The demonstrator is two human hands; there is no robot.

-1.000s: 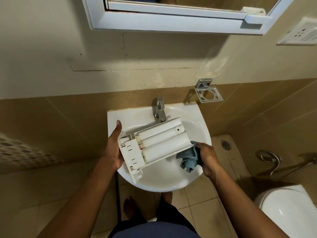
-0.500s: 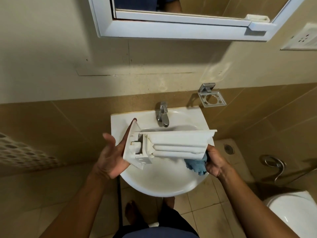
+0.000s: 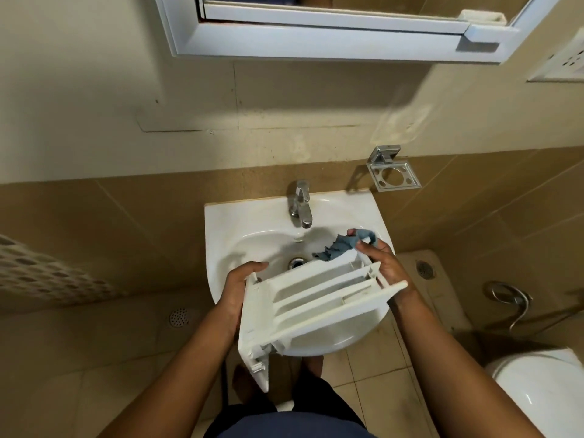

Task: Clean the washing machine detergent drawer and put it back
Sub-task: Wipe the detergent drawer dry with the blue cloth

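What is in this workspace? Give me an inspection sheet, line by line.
Surface: white sink, no water seen running.
Job's things: detergent drawer held over the sink, compartments facing up; blue cloth at its rear end.
Clutter: nothing seen.
Hands: left hand grips the drawer's front panel; right hand holds the cloth and steadies the rear end.
Cables: nothing seen.
Surroundings: tap, chrome wall holder, mirror cabinet, toilet at right.

dim warm light | soft wall shadow | wide-angle edge bending
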